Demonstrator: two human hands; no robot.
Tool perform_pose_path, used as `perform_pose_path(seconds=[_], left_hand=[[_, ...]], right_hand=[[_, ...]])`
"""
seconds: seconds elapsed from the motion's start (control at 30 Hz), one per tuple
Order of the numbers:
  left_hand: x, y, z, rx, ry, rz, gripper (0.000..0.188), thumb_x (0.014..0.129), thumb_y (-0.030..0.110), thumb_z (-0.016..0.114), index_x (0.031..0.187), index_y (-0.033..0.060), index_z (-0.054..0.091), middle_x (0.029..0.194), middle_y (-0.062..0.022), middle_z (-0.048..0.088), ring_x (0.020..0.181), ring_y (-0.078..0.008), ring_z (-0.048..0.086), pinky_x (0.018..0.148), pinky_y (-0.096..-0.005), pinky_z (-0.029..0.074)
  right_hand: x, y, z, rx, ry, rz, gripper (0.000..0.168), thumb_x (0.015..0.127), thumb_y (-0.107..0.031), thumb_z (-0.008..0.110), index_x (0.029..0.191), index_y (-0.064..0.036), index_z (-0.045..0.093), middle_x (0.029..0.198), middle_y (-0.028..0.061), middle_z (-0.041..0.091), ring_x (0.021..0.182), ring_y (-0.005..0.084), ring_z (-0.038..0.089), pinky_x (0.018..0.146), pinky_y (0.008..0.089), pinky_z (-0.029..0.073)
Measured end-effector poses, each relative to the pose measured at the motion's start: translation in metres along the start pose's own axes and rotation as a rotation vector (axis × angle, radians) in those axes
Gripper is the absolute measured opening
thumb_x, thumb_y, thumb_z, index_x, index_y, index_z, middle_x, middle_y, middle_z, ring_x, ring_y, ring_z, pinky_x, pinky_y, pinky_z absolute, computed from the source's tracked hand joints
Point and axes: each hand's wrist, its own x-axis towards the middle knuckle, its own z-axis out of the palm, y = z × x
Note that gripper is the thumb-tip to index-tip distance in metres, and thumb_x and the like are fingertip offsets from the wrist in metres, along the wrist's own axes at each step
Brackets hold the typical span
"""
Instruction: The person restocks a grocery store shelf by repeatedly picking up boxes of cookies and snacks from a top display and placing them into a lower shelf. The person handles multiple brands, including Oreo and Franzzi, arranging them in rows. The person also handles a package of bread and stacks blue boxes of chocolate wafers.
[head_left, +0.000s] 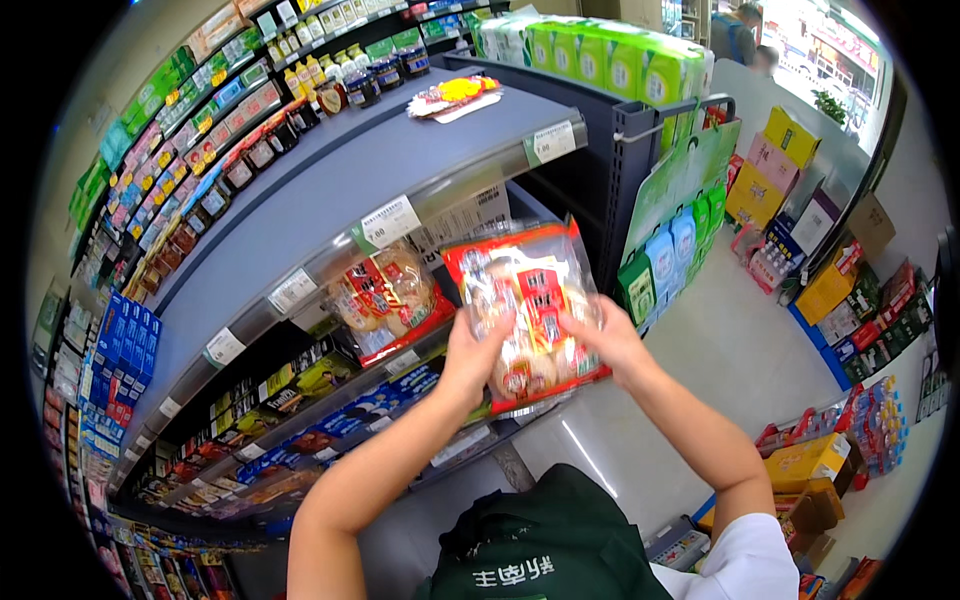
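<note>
Between my two hands is a red-edged, transparent bag of round baked snacks (536, 322). My left hand (480, 352) grips its left side, the thumb lying on the front. My right hand (607, 337) holds the opposite side, also with the thumb on top. To the left, a similar bag of snacks (390, 300) stands on the shelf below the top one, touching or close to the held bag; I cannot tell which. Behind the bags is a printed white carton (469, 217), partly hidden. Price labels (386, 221) line the front edge of the grey top shelf (315, 180).
Small flat packets (455, 97) lie at the shelf's far end. Jars (240, 172) stand along its back. Green tissue packs (592, 56) and a hanging display of packs (667, 240) flank the shelf end. Cartons (757, 187) and bottle packs (874, 427) stand beyond the tiled floor (720, 315).
</note>
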Motion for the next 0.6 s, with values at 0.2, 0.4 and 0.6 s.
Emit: perform_pose_path(seconds=[0.2, 0.4, 0.6], left_hand=[[0.027, 0.032, 0.008, 0.134, 0.072, 0.013, 0.069, 0.085, 0.032, 0.068, 0.131, -0.0021, 0.031, 0.124, -0.0144, 0.050, 0.113, -0.0196, 0.049, 0.096, -0.0325, 0.040], [0.067, 0.032, -0.011, 0.264, 0.152, 0.188, 0.079, 0.087, 0.018, 0.063, 0.144, 0.0055, 0.010, 0.129, -0.0131, 0.045, 0.113, -0.0213, 0.049, 0.085, -0.0326, 0.046], [0.094, 0.033, -0.014, 0.342, 0.146, 0.297, 0.086, 0.087, 0.012, 0.059, 0.146, 0.0078, -0.003, 0.145, -0.0199, 0.025, 0.129, -0.0273, 0.034, 0.102, -0.0353, 0.034]], right_hand=[[0.073, -0.026, 0.007, -0.014, -0.055, -0.080, 0.065, 0.073, -0.025, 0.080, 0.119, 0.007, 0.048, 0.108, 0.0148, 0.061, 0.094, 0.0177, 0.061, 0.081, 0.0300, 0.049], [0.144, -0.029, 0.029, -0.009, -0.180, -0.333, 0.064, 0.071, -0.024, 0.081, 0.117, 0.006, 0.050, 0.105, 0.0131, 0.063, 0.093, 0.0167, 0.061, 0.082, 0.0287, 0.047], [0.193, -0.021, 0.034, 0.016, -0.248, -0.520, 0.056, 0.076, -0.016, 0.076, 0.121, 0.004, 0.048, 0.114, 0.0102, 0.059, 0.104, 0.0157, 0.055, 0.090, 0.0279, 0.043]])
